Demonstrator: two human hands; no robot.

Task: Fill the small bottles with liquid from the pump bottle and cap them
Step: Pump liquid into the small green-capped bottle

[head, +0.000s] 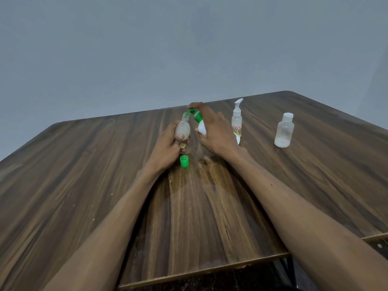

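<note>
My left hand [168,143] grips a small clear bottle [182,129], held tilted above the table with its open neck pointing up and to the right. My right hand [214,131] holds a white bottle with a green pump head [199,122], tipped left so the green nozzle meets the small bottle's neck. A loose green cap [184,161] lies on the table just below my left hand. Right of my right hand, a small clear pump bottle [236,120] stands with yellowish liquid and a white pump. A capped translucent bottle [284,131] stands further right.
The wooden table [84,185] carries a wet-looking patch in the middle, near the green cap. A plain grey wall rises behind the table. At the lower right the table's front edge drops off to a dark frame.
</note>
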